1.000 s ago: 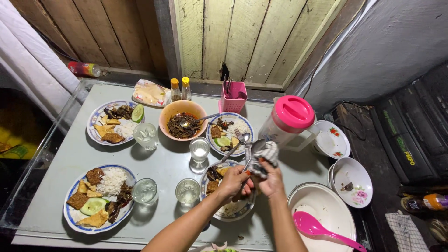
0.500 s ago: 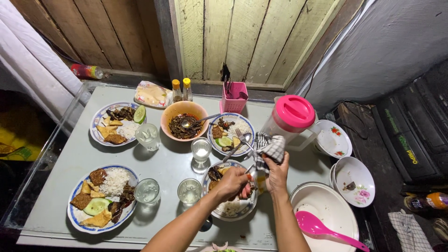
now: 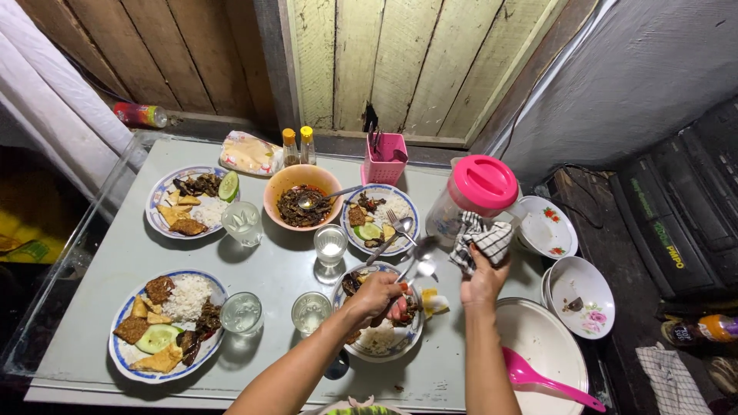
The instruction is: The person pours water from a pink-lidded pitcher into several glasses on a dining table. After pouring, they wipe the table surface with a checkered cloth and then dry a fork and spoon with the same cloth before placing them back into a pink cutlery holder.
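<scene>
**Holding cutlery over a plate, cloth lifted aside**

Gripping a spoon and fork (image 3: 411,265) in closed fingers, the left hand (image 3: 375,298) hovers above the plate of rice (image 3: 378,338) near the table's (image 3: 277,269) front edge. The right hand (image 3: 483,283) is clenched around a checked cloth (image 3: 480,240), raised beside the pink-lidded jug (image 3: 473,196) toward the right edge. A white basin (image 3: 538,338) with a pink ladle (image 3: 538,376) sits at the front right corner.

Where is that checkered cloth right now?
In the head view, the checkered cloth is held up in the right hand, right of centre, just below the pink-lidded jug and beside the small flowered plate.
</scene>
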